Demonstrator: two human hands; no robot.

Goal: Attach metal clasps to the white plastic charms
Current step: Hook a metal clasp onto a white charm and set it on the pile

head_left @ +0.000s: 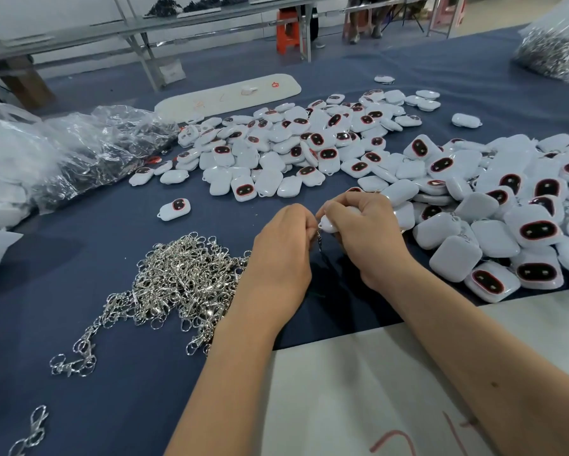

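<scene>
My right hand (362, 235) grips a white plastic charm (330, 223) just above the blue cloth. My left hand (284, 255) pinches a metal clasp (319, 236) that hangs right at the charm's loop end, between the two hands. A heap of silver clasps (178, 278) lies to the left of my left wrist. White charms with dark oval faces form a wide pile (309, 146) beyond my hands and a second pile (507, 218) to the right. One lone charm (174, 209) lies left of the hands.
Clear plastic bags (79, 153) lie at the left. A bag of metal parts (549, 51) sits at the far right. A long white tray (230, 93) lies behind the charms. White paper (359, 390) covers the near table edge. Stools and table legs stand beyond.
</scene>
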